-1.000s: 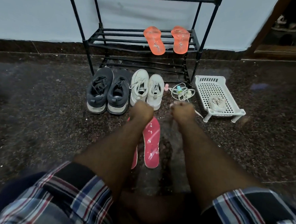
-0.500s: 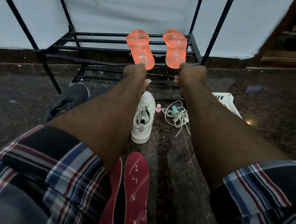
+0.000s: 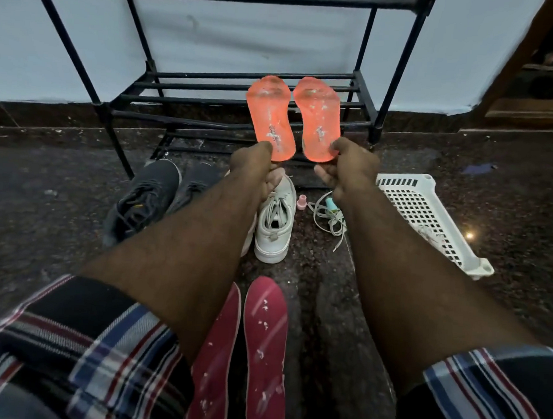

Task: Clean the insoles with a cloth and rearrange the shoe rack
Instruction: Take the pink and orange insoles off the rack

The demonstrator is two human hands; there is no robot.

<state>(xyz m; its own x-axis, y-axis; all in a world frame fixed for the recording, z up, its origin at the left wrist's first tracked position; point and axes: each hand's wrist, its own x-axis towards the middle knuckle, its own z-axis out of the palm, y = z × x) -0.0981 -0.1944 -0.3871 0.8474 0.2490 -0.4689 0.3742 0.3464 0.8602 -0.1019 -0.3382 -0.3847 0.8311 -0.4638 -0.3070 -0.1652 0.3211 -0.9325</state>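
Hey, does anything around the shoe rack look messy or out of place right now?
Yes. The white basket lies tipped on the floor right of the rack, and loose laces sprawl beside the white shoe. Both orange insoles are speckled with dirt.

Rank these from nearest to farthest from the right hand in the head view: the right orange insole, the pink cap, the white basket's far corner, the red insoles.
1. Right orange insole: its heel is pinched in the right hand.
2. Pink cap: on the floor just below, to the left.
3. White basket: its far corner lies to the right, too close to the cap to call.
4. Red insoles: by the person's lap.
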